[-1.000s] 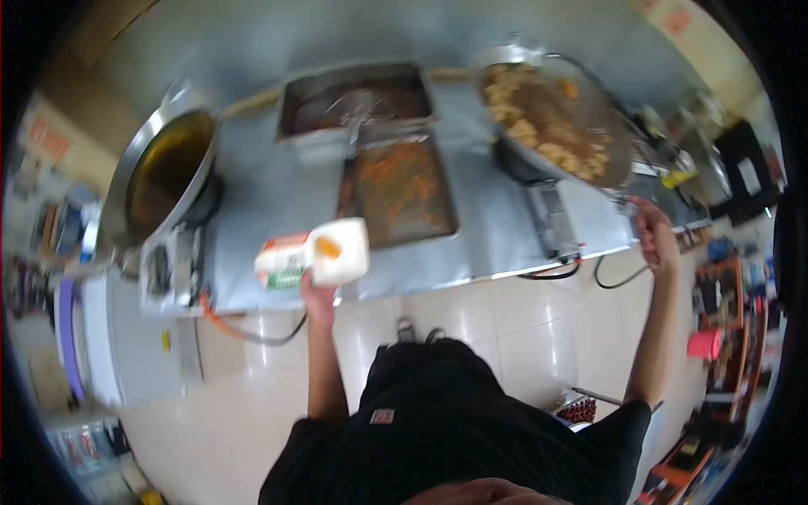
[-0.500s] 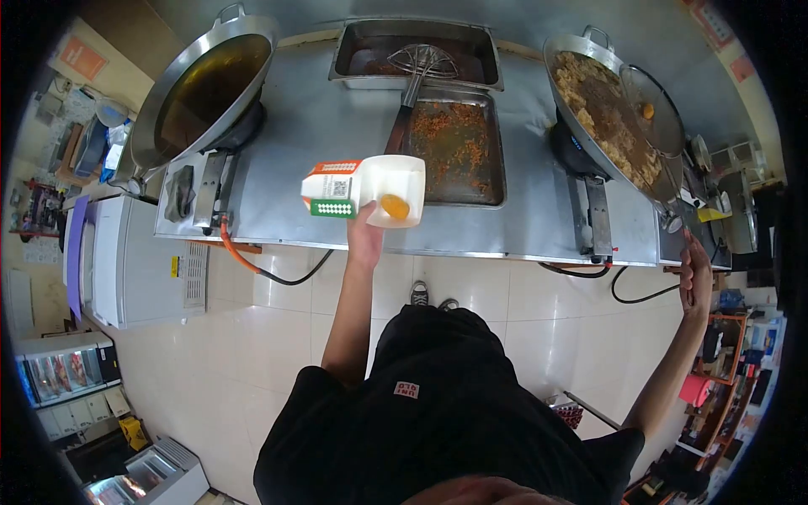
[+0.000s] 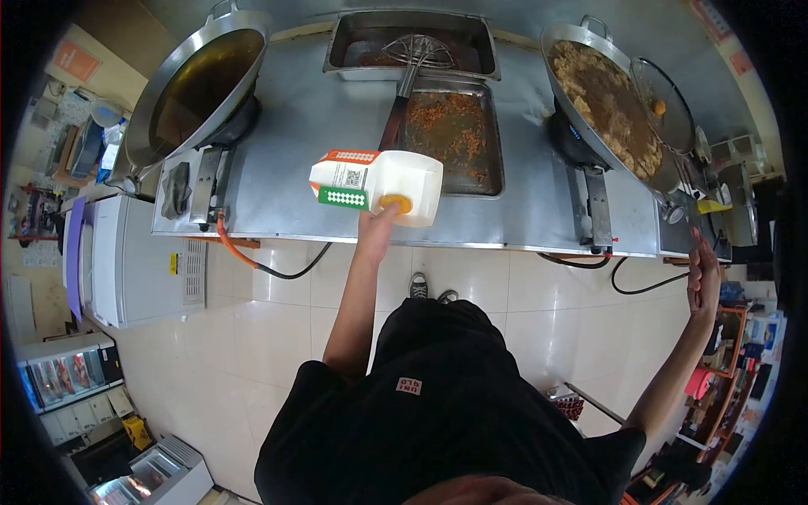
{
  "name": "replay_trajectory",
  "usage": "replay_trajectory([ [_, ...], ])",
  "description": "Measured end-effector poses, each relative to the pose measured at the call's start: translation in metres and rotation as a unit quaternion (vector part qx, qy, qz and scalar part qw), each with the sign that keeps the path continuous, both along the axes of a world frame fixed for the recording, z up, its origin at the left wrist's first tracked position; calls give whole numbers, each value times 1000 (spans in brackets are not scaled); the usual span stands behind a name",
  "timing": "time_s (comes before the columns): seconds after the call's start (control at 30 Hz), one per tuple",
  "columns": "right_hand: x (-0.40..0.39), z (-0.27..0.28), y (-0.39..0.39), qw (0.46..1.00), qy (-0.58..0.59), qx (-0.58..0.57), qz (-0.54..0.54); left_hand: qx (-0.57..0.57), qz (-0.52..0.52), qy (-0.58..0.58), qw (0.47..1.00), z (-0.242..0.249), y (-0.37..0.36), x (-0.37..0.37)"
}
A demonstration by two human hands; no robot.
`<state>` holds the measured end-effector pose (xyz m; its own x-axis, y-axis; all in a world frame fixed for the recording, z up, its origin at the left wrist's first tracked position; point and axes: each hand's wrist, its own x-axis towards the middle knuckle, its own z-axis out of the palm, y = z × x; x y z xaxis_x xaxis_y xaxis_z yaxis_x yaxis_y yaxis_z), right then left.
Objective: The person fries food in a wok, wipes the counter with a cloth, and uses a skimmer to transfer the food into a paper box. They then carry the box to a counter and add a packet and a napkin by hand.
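My left hand (image 3: 376, 234) holds an open paper carton (image 3: 412, 181), white inside with orange and green printed flaps, over the counter's front edge. A golden piece of food (image 3: 396, 204) lies in the carton, with my thumb against it. Out at the right, my right hand (image 3: 704, 278) is raised beside the counter's end, its fingers stretched out and holding nothing. Nearest to it are ladle-like metal utensils (image 3: 673, 212) by the right wok (image 3: 602, 109), which is full of frying pieces in bubbling oil. A round strainer (image 3: 665, 105) with one piece in it rests on that wok's rim.
A wok of dark oil (image 3: 206, 88) stands at the left. Two metal trays (image 3: 497, 156) hold crumbs in the middle, and a wire skimmer (image 3: 418, 52) lies across them. Gas hoses (image 3: 295, 279) hang below the counter's edge. A white appliance (image 3: 147, 261) stands left.
The carton has moved slightly right, and my left thumb now reaches onto the food piece. My right hand has shifted slightly to the right.
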<state>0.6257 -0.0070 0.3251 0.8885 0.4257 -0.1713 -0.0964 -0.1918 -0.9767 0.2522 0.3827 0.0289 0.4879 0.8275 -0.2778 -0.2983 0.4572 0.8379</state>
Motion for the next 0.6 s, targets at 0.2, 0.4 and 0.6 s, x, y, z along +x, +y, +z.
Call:
replay_trajectory([
  [0.2, 2, -5, -1, 1000, -4, 3, 21, 20, -16, -113, 993, 4, -1, -5],
  [0.4, 1, -7, 7, 999, 18, 36, -4, -46, 27, -182, 982, 29, -6, -6],
  [0.6, -7, -1, 19, 998, 36, 40, 26, -34, 33, -189, 981, 24, -6, -8],
])
